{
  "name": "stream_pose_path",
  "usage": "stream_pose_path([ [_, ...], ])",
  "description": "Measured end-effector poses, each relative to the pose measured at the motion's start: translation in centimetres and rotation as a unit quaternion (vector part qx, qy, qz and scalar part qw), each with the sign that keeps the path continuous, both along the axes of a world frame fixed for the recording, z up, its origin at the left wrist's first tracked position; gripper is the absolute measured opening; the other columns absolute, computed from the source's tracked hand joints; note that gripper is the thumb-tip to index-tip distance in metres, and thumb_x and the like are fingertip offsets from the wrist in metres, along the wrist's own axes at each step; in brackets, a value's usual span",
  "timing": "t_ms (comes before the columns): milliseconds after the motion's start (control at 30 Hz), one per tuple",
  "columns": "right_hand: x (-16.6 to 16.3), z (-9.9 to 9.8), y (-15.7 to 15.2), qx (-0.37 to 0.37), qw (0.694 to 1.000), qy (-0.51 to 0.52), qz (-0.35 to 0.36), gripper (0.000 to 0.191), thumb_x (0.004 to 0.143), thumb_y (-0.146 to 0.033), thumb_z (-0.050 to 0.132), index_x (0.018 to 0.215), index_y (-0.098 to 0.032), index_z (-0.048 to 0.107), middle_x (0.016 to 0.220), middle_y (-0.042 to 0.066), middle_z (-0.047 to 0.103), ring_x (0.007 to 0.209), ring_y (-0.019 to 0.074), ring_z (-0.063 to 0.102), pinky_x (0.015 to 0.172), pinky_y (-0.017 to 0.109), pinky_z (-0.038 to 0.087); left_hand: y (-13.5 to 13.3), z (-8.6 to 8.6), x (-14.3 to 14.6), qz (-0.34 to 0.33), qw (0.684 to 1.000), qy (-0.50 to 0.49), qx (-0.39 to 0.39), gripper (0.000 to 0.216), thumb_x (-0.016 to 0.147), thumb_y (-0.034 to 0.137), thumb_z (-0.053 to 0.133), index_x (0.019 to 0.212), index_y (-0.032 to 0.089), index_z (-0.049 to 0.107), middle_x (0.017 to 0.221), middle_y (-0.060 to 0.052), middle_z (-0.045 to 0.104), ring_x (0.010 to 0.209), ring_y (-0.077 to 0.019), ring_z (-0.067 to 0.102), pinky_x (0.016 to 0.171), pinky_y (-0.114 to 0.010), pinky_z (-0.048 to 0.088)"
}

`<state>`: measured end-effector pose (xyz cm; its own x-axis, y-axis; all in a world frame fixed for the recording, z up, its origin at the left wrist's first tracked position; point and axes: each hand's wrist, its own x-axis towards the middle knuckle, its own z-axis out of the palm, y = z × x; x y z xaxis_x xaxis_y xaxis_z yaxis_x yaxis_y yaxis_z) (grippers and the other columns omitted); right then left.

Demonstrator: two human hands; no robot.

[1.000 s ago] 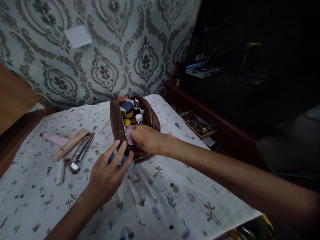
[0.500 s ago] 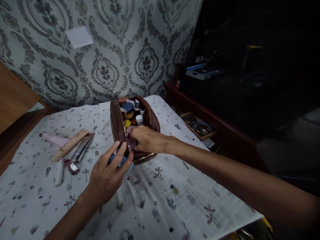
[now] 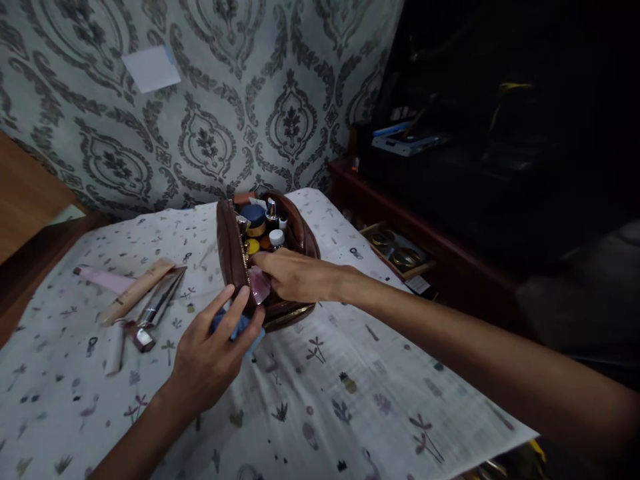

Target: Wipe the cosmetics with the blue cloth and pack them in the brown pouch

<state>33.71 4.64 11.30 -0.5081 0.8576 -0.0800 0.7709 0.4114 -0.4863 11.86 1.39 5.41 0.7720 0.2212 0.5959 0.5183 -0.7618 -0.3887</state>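
A brown zip pouch (image 3: 229,253) stands unzipped on a patterned cloth (image 3: 310,393), packed with small jars and bottles (image 3: 260,223). My right hand (image 3: 293,273) reaches into its near end and pinches a pink item (image 3: 259,285) at the pouch's mouth. My left hand (image 3: 213,353) lies just in front of the pouch, fingers curled over a blue object (image 3: 227,327) that presses against the pouch's near end. What the blue object is stays mostly hidden under my fingers.
Several tubes and pencils (image 3: 135,300) lie on the cloth to the left. A dark wooden shelf (image 3: 400,213) with an open drawer holding tins (image 3: 395,250) stands to the right. Patterned wall behind, with a white paper (image 3: 150,68) stuck on it.
My right hand has shifted slightly within the pouch mouth, lifting the pink item so more of it shows. My left hand has stayed on the blue object.
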Motion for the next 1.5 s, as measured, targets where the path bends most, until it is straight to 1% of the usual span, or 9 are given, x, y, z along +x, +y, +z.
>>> stream_pose_path([
  [133,-0.7,0.1,0.2,0.015,0.998,0.006,-0.057,0.023,0.082,-0.001,0.049,0.096,-0.012,0.063,0.094,0.010,0.069,0.083,0.0182,0.063,0.066,0.025,0.041,0.1,0.1,0.0,-0.003,1.000,0.001,0.000,0.041,0.084,-0.002,0.051,0.115,0.019,0.066,0.128,-0.013,0.065,0.123,-0.0300,0.058,0.089,-0.039,0.054],
  [267,-0.5,0.9,0.2,0.061,0.986,0.082,-0.129,0.035,0.082,-0.001,0.050,0.111,-0.012,0.065,0.106,0.010,0.072,0.097,0.0195,0.066,0.079,0.025,0.046,0.1,-0.2,-0.3,0.006,1.000,0.008,-0.005,0.044,0.084,-0.001,0.051,0.119,0.021,0.065,0.131,-0.012,0.065,0.126,-0.0297,0.057,0.092,-0.040,0.053],
  [333,-0.1,1.5,0.1,0.067,0.979,0.109,-0.161,0.039,0.083,-0.001,0.049,0.116,-0.013,0.065,0.105,0.008,0.073,0.095,0.0177,0.067,0.079,0.024,0.047,0.2,-0.4,-0.5,0.008,1.000,0.008,-0.010,0.043,0.085,0.000,0.052,0.120,0.021,0.066,0.133,-0.012,0.064,0.127,-0.0304,0.056,0.094,-0.041,0.053],
  [400,0.2,2.0,0.0,0.055,0.978,0.105,-0.170,0.036,0.084,-0.002,0.049,0.113,-0.013,0.067,0.101,0.007,0.074,0.088,0.0161,0.067,0.075,0.023,0.047,0.2,-0.5,-0.5,0.009,1.000,0.008,-0.015,0.043,0.086,0.001,0.051,0.121,0.021,0.066,0.134,-0.012,0.064,0.127,-0.0307,0.056,0.095,-0.042,0.052],
  [533,0.1,2.4,-0.2,0.017,0.992,0.034,-0.120,0.026,0.085,-0.003,0.048,0.098,-0.013,0.068,0.089,0.006,0.072,0.079,0.0149,0.064,0.068,0.023,0.041,0.2,-0.5,-0.5,0.008,1.000,0.006,-0.013,0.042,0.086,0.001,0.049,0.120,0.021,0.065,0.133,-0.012,0.064,0.126,-0.0302,0.057,0.096,-0.043,0.052],
  [700,-0.9,2.1,0.2,-0.009,0.996,-0.043,-0.075,0.022,0.087,-0.005,0.046,0.098,-0.012,0.064,0.092,0.010,0.069,0.079,0.0173,0.060,0.062,0.024,0.037,0.1,-0.6,-0.5,0.016,1.000,0.007,-0.019,0.043,0.085,-0.001,0.049,0.118,0.021,0.065,0.135,-0.011,0.063,0.128,-0.0296,0.055,0.095,-0.042,0.052],
  [967,-1.0,1.0,1.5,-0.027,0.998,-0.031,-0.037,0.019,0.086,-0.006,0.048,0.090,-0.012,0.065,0.087,0.008,0.069,0.078,0.0165,0.060,0.065,0.023,0.038,0.2,-0.6,-0.7,0.003,1.000,0.007,-0.021,0.039,0.088,0.003,0.049,0.119,0.019,0.066,0.134,-0.012,0.063,0.128,-0.0309,0.054,0.093,-0.041,0.052],
  [1200,-1.0,1.6,1.8,-0.074,0.997,-0.008,-0.032,0.026,0.079,0.006,0.046,0.084,-0.013,0.064,0.078,0.003,0.069,0.073,0.0135,0.061,0.064,0.020,0.039,0.2,-0.6,-0.6,0.006,1.000,0.001,-0.020,0.038,0.090,0.003,0.047,0.119,0.019,0.066,0.134,-0.012,0.063,0.128,-0.0303,0.054,0.092,-0.040,0.052],
  [1500,-0.6,0.7,1.7,-0.019,0.999,-0.023,-0.016,0.020,0.081,-0.001,0.049,0.087,-0.014,0.063,0.081,0.006,0.068,0.075,0.0153,0.060,0.064,0.022,0.038,0.0,-0.2,-0.1,0.012,1.000,0.000,-0.006,0.033,0.090,0.004,0.050,0.114,0.018,0.068,0.131,-0.012,0.065,0.126,-0.0320,0.056,0.088,-0.040,0.054],
])
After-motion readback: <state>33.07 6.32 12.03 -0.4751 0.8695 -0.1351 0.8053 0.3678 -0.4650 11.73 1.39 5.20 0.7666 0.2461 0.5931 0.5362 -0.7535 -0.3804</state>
